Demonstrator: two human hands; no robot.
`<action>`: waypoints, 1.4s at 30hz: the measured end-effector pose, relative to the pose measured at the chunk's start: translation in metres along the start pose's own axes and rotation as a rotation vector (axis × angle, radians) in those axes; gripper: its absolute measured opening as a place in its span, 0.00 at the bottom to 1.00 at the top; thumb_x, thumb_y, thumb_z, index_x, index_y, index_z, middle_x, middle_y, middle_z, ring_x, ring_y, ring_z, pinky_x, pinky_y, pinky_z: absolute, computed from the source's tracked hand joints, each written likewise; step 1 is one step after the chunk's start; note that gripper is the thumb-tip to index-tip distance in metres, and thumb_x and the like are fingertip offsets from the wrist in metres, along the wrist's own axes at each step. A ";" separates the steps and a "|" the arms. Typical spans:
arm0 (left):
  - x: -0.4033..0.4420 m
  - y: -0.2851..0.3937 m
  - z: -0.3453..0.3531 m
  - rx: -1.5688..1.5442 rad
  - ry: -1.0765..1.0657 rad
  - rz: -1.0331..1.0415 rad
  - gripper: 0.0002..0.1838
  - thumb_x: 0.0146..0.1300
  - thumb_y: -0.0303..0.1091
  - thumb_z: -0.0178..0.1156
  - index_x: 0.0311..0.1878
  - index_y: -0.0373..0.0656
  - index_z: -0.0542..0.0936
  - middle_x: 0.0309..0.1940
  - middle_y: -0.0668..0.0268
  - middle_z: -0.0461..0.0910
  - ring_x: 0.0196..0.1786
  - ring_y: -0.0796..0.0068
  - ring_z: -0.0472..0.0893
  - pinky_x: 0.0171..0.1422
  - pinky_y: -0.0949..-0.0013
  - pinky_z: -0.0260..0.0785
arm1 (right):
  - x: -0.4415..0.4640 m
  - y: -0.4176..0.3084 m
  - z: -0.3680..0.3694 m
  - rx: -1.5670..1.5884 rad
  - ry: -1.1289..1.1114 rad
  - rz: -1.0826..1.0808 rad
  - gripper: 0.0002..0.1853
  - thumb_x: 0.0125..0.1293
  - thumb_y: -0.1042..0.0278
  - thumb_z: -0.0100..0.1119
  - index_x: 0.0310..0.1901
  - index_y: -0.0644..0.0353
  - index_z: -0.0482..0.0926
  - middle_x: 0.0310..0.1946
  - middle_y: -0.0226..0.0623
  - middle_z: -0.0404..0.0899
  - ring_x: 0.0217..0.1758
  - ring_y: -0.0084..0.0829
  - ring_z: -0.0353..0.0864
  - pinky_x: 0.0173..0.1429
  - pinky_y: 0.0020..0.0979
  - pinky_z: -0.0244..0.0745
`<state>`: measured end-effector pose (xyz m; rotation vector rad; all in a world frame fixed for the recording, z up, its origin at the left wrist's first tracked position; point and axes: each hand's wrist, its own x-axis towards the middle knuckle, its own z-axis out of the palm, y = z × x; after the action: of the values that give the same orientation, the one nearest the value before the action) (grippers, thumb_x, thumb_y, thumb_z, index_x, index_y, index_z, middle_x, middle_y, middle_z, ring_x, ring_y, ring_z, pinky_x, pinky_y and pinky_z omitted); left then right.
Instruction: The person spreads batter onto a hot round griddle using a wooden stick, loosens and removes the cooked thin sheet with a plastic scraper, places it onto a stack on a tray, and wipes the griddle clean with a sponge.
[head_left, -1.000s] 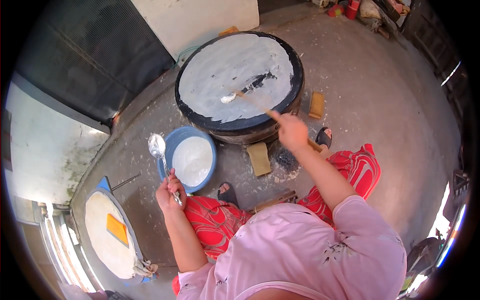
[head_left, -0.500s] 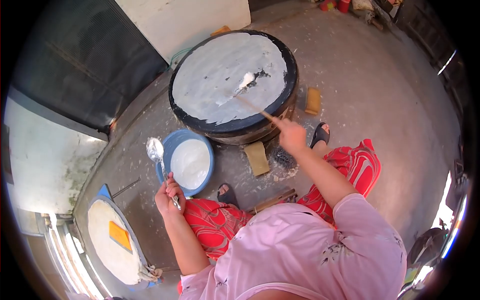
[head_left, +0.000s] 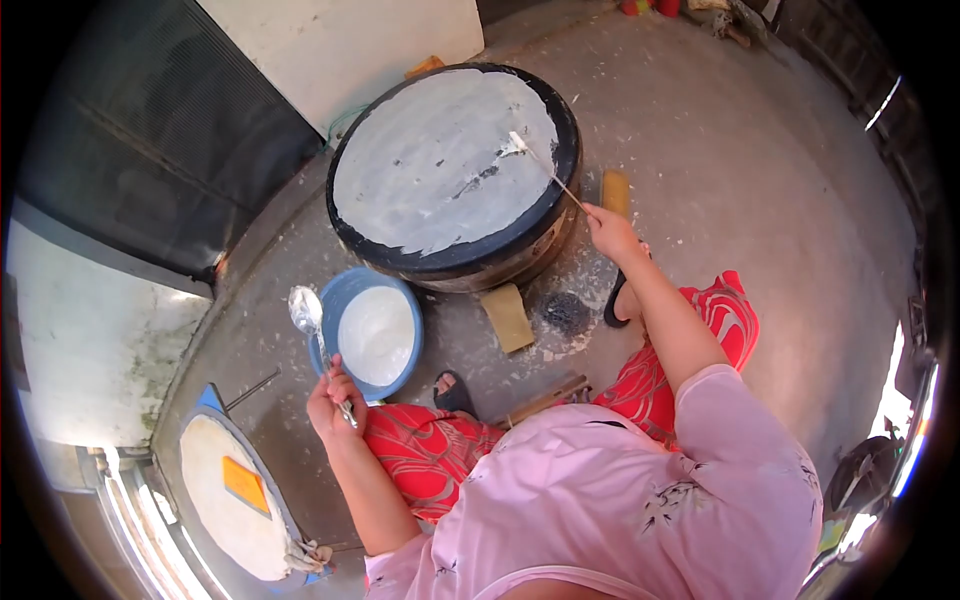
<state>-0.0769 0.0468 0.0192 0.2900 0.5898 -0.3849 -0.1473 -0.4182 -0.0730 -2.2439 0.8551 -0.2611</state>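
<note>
My left hand (head_left: 337,402) is closed round the handle of a metal ladle (head_left: 306,312), whose bowl has white residue and sits just off the left rim of a blue basin (head_left: 338,290). White batter (head_left: 377,335) lies in the basin. My right hand (head_left: 611,232) grips a thin wooden spreader (head_left: 567,192) beyond the right edge of a round black griddle (head_left: 480,250). The spreader's white-coated end touches a thin pale layer (head_left: 420,170) that covers most of the griddle. Dark gaps show in that layer near the spreader.
A yellow-brown block (head_left: 615,193) lies right of the griddle, and a tan piece (head_left: 508,318) in front of it. At lower left, a round pale stack (head_left: 215,490) bears an orange scraper (head_left: 245,484). A dark mesh scrubber (head_left: 566,312) is on the floor.
The spreader's coated end has moved to the right and up, and the dark gap in the layer has become smaller. My right hand has shifted right. My left hand still holds the ladle.
</note>
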 end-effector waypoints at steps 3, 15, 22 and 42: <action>-0.002 -0.001 0.001 -0.001 0.001 0.011 0.16 0.67 0.32 0.36 0.47 0.27 0.66 0.25 0.65 0.67 0.19 0.81 0.65 0.17 0.81 0.59 | -0.019 -0.010 -0.018 -0.013 -0.136 -0.054 0.17 0.62 0.61 0.47 0.52 0.47 0.74 0.41 0.43 0.78 0.45 0.42 0.77 0.48 0.34 0.71; -0.001 -0.002 -0.002 -0.003 -0.055 -0.029 0.16 0.67 0.32 0.36 0.49 0.28 0.65 0.26 0.65 0.67 0.20 0.81 0.66 0.18 0.80 0.59 | -0.051 -0.036 0.012 -0.066 -0.086 -0.150 0.16 0.60 0.59 0.50 0.50 0.44 0.76 0.32 0.41 0.79 0.34 0.36 0.77 0.40 0.31 0.71; -0.006 -0.005 -0.001 0.033 -0.041 0.027 0.17 0.68 0.34 0.36 0.51 0.28 0.64 0.27 0.65 0.67 0.20 0.81 0.66 0.18 0.80 0.58 | -0.063 -0.009 0.024 0.107 -0.003 -0.035 0.16 0.60 0.62 0.49 0.50 0.43 0.76 0.36 0.45 0.79 0.39 0.42 0.78 0.44 0.33 0.72; -0.021 0.006 -0.007 -0.037 -0.019 0.071 0.16 0.68 0.33 0.36 0.49 0.28 0.66 0.26 0.64 0.67 0.19 0.81 0.64 0.17 0.80 0.57 | -0.110 -0.129 0.048 1.091 -1.177 0.431 0.24 0.68 0.48 0.36 0.59 0.54 0.65 0.18 0.28 0.66 0.14 0.21 0.61 0.19 0.24 0.57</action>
<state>-0.0938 0.0603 0.0272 0.2705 0.5656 -0.3075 -0.1466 -0.2526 -0.0133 -0.8477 0.3254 0.6182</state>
